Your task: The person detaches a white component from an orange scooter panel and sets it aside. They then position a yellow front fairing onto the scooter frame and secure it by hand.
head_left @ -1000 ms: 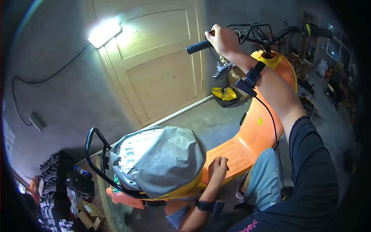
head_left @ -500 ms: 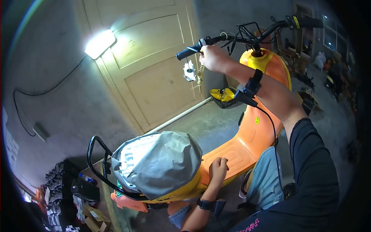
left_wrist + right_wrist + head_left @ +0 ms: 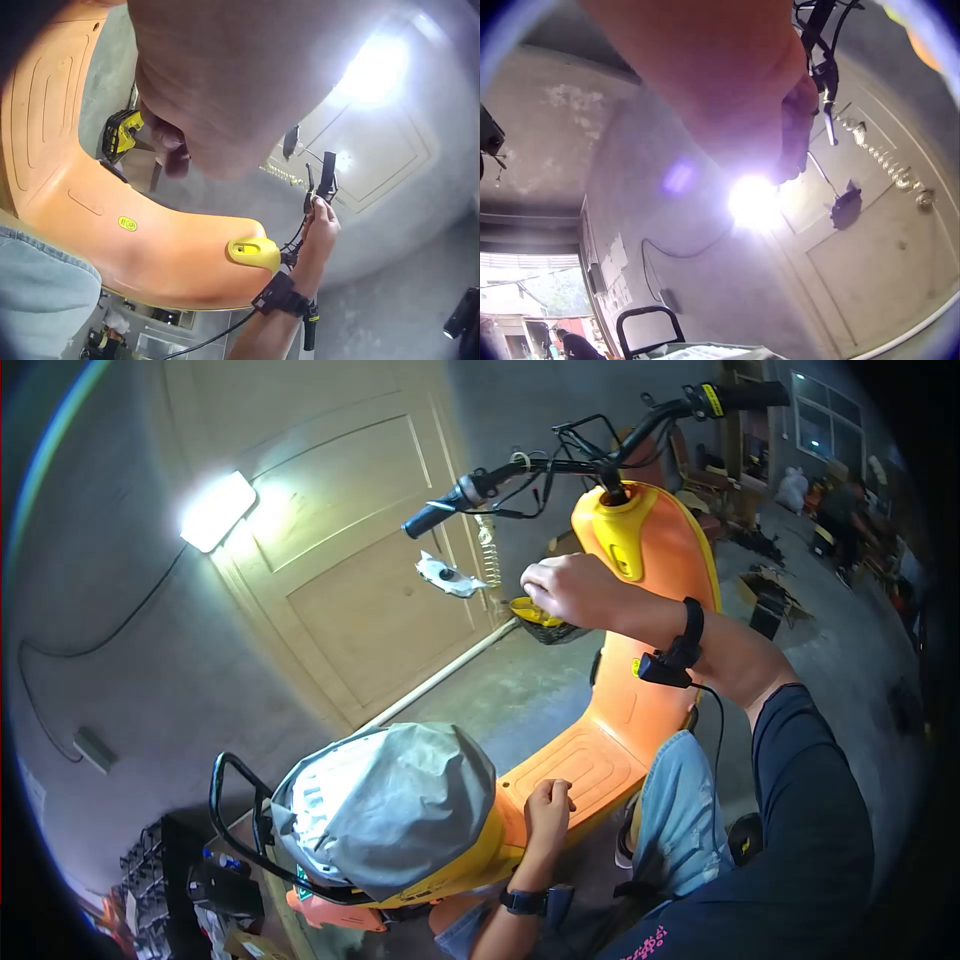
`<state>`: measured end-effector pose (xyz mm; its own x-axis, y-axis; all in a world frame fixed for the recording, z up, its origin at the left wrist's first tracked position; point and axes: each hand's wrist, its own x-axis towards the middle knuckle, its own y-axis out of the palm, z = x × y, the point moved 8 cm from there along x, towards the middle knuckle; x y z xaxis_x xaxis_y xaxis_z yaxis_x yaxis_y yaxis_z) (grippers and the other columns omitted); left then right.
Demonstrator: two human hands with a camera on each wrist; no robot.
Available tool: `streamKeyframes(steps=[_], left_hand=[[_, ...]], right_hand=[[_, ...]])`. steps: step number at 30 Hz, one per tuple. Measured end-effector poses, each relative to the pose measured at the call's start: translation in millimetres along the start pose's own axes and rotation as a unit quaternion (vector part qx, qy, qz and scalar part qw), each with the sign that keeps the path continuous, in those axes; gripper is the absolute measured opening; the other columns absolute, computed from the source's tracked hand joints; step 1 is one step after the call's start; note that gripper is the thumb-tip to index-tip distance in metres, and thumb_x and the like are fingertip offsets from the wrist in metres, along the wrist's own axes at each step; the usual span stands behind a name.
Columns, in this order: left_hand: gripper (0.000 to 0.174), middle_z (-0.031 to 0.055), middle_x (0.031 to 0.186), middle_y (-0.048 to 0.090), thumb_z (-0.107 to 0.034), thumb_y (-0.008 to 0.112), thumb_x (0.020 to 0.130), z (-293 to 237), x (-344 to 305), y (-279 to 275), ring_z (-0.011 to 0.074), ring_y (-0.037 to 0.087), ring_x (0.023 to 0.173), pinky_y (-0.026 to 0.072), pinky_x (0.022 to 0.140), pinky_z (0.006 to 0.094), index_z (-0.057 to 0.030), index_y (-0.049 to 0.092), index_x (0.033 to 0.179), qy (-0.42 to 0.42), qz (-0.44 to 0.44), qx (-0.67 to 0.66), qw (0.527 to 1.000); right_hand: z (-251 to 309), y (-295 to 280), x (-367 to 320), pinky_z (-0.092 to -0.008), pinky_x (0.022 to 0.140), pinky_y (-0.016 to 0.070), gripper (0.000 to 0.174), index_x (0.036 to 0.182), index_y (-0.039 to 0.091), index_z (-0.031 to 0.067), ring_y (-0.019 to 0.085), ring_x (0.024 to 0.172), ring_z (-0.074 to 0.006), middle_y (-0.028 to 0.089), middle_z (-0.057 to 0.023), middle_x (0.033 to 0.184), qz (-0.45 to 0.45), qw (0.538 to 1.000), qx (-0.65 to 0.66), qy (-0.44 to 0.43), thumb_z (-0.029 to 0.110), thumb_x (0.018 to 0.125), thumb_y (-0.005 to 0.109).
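An orange scooter [image 3: 625,685] with a black handlebar [image 3: 570,466] stands before the seated person. In the head view the right hand [image 3: 578,592] is below and right of the grip [image 3: 435,517], apart from it, fingers loosely bent and holding nothing visible. From the left wrist, that hand [image 3: 321,229] overlaps the bar. A small white jagged piece [image 3: 448,574] hangs tilted under the grip; it looks dark from the right wrist. The left hand [image 3: 548,812] stays idle by the footboard [image 3: 585,760], its fingers loosely curled. A grey cover [image 3: 420,785] wraps the seat.
Behind the grip is a beige door [image 3: 350,615], with a bright lamp [image 3: 218,510] at its edge. A basket with a yellow part [image 3: 530,610] lies on the floor. Black crates [image 3: 145,895] stand at lower left; another person [image 3: 845,525] is at far right.
The right hand has come off the grip and moved down. The white piece has swung and tilted. The head view has shifted right; the left hand has barely moved.
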<state>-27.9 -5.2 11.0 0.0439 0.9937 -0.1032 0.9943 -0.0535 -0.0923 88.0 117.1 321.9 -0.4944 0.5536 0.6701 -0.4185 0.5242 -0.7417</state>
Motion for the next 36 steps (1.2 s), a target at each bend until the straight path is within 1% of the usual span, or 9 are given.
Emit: streamKeyframes(steps=[4, 7, 14, 17, 19, 23, 25, 33, 36], left_hand=[[0.027, 0.0025, 0.058, 0.054, -0.020, 0.050, 0.091, 4, -4, 5, 0.0076, 0.047, 0.050, 0.0367, 0.047, 0.0233, 0.0035, 0.062, 0.090, 0.001, 0.015, -0.081, 0.997], [0.021, -0.0021, 0.055, 0.046, -0.015, 0.050, 0.092, -3, -7, 7, 0.0044, 0.040, 0.047, 0.0302, 0.043, 0.0211, 0.0025, 0.060, 0.087, -0.004, 0.015, -0.150, 0.989], [0.020, -0.0031, 0.055, 0.044, -0.015, 0.051, 0.092, 1, -3, 11, 0.0033, 0.038, 0.046, 0.0280, 0.042, 0.0206, 0.0019, 0.060, 0.086, 0.004, 0.021, -0.140, 0.990], [0.020, -0.0028, 0.055, 0.045, -0.015, 0.050, 0.092, -5, -8, 12, 0.0033, 0.038, 0.046, 0.0280, 0.042, 0.0204, 0.0018, 0.060, 0.086, -0.005, 0.022, -0.144, 0.989], [0.020, -0.0029, 0.055, 0.045, -0.015, 0.050, 0.092, -4, -7, 12, 0.0032, 0.038, 0.046, 0.0277, 0.042, 0.0204, 0.0018, 0.060, 0.086, -0.002, 0.026, -0.143, 0.989], [0.020, -0.0029, 0.054, 0.044, -0.015, 0.050, 0.092, -7, -12, 12, 0.0032, 0.037, 0.046, 0.0271, 0.042, 0.0204, 0.0018, 0.060, 0.086, -0.015, 0.034, -0.138, 0.990], [0.020, -0.0028, 0.054, 0.044, -0.014, 0.050, 0.092, -6, -12, 11, 0.0033, 0.036, 0.046, 0.0270, 0.042, 0.0207, 0.0018, 0.060, 0.086, -0.019, 0.035, -0.125, 0.991], [0.020, -0.0029, 0.055, 0.044, -0.014, 0.050, 0.092, -27, -26, 3, 0.0037, 0.038, 0.047, 0.0286, 0.043, 0.0197, 0.0025, 0.060, 0.086, 0.003, 0.034, -0.119, 0.992], [0.022, -0.0031, 0.053, 0.043, -0.016, 0.048, 0.093, -27, -28, 2, 0.0031, 0.035, 0.045, 0.0260, 0.041, 0.0203, 0.0024, 0.059, 0.088, 0.015, 0.041, -0.124, 0.991]], right_hand=[[-43, -32, -27, -0.0392, 0.052, 0.0509, 0.010, 0.082, 0.061, 0.0074, 0.063, 0.062, -0.0281, 0.060, -0.0086, 0.073, -0.077, 0.976, -0.201, 0.024, 0.016, 0.084, 0.056], [-83, -50, -33, -0.0378, 0.048, 0.0515, 0.017, 0.095, 0.059, 0.0042, 0.064, 0.061, -0.0278, 0.059, -0.0115, 0.092, -0.039, 0.943, -0.305, 0.128, 0.013, 0.081, 0.058], [-90, -51, -27, -0.0321, 0.049, 0.0536, 0.039, 0.114, 0.055, -0.0072, 0.067, 0.064, -0.0248, 0.059, -0.0159, 0.104, 0.008, 0.899, -0.399, 0.178, 0.009, 0.079, 0.059], [-115, -36, -18, -0.0355, 0.049, 0.0534, 0.037, 0.112, 0.055, -0.0077, 0.066, 0.061, -0.0269, 0.059, -0.0180, 0.096, 0.034, 0.888, -0.406, 0.213, 0.010, 0.080, 0.056], [-111, -33, -11, -0.0340, 0.049, 0.0534, 0.036, 0.111, 0.057, -0.0069, 0.067, 0.065, -0.0249, 0.060, -0.0168, 0.096, 0.052, 0.881, -0.413, 0.223, 0.011, 0.079, 0.057], [-117, -11, 0, -0.0314, 0.071, 0.0513, 0.024, 0.101, 0.072, 0.0127, 0.062, 0.096, -0.0234, 0.068, -0.0049, 0.101, 0.205, 0.837, -0.468, 0.196, 0.016, 0.083, 0.057], [-116, -11, 6, -0.0313, 0.062, 0.0536, 0.018, 0.092, 0.071, 0.0080, 0.066, 0.087, -0.0211, 0.069, -0.0088, 0.095, 0.204, 0.845, -0.461, 0.178, 0.013, 0.077, 0.062], [-136, 2, 14, -0.0293, 0.063, 0.0534, 0.019, 0.088, 0.074, 0.0148, 0.068, 0.086, -0.0193, 0.071, -0.0059, 0.095, 0.236, 0.813, -0.479, 0.233, 0.007, 0.073, 0.066], [-152, 8, 18, -0.0331, 0.060, 0.0534, 0.039, 0.104, 0.072, 0.0174, 0.066, 0.092, -0.0202, 0.069, -0.0016, 0.102, 0.279, 0.795, -0.469, 0.266, 0.005, 0.067, 0.073]])
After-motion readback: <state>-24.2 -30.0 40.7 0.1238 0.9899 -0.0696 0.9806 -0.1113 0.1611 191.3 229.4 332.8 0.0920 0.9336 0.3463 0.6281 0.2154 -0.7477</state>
